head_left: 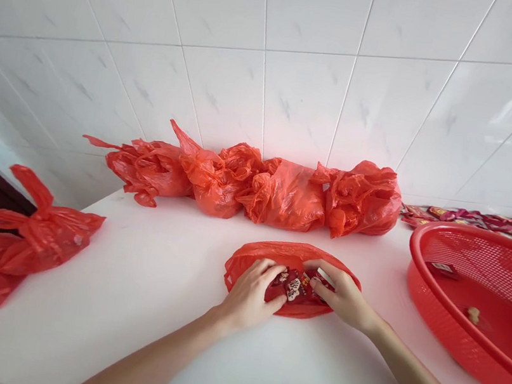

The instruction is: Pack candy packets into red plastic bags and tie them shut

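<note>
Cups packets [293,289] in red bag [298,251] with curled left hand [250,292] — can't tell how firmly — and pinches one in right hand [346,296], probably low to avoid spills.

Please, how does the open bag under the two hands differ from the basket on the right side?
The open bag is thin, wrinkled film, while the basket has firm, perforated walls. The bag holds several clustered dark red packets; the basket shows a lone packet and a small tan lump. The basket looks larger than the bag. Both are red, open-topped and on the white table.
</note>
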A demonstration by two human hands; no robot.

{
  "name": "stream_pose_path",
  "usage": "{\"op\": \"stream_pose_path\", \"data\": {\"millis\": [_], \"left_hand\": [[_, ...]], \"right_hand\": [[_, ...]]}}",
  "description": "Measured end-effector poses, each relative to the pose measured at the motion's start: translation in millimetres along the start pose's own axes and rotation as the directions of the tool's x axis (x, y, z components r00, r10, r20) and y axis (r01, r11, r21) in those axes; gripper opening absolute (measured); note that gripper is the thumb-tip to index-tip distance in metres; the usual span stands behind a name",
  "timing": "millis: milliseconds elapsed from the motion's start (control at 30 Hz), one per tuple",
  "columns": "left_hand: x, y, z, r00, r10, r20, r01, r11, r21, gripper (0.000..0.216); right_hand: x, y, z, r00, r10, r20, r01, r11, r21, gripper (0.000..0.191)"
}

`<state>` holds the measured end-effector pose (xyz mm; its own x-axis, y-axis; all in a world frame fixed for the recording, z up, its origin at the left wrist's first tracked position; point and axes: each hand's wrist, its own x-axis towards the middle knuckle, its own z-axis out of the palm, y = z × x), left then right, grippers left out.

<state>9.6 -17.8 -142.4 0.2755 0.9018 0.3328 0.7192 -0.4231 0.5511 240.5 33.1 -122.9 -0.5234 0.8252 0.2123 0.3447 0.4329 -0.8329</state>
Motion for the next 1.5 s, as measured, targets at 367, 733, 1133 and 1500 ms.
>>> {"op": "stream_pose_path", "data": {"millis": [367, 733, 1133, 1500], "left_hand": [[7.4, 9.3, -13.7, 0.960, -0.261, -0.098, 0.189, 0.867, -0.461, 0.043], [9.9, 15.3, -13.4, 0.943, -0.331, 0.036, 0.255, 0.648, -0.718, 0.041], [8.5, 25.7, -16.1, 0.972, -0.210, 0.108, 0.210, 0.562, -0.800, 0.037], [6.1, 25.9, -22.5, 0.978, -0.124, 0.170, 0.210, 0.625, -0.752, 0.019]], "right_hand": [[1.7, -2.4, 9.4, 0.981, -0.184, -0.057, 0.173, 0.972, -0.158, 0.030], [0.7, -16.0, 19.9, 0.994, -0.110, -0.023, 0.108, 0.993, -0.051, 0.028], [-4.1, -37.6, 28.2, 0.991, 0.134, -0.025, -0.100, 0.838, 0.537, 0.035], [-5.2, -41.6, 21.2, 0.991, 0.133, -0.005, -0.097, 0.744, 0.661, 0.033]]}}
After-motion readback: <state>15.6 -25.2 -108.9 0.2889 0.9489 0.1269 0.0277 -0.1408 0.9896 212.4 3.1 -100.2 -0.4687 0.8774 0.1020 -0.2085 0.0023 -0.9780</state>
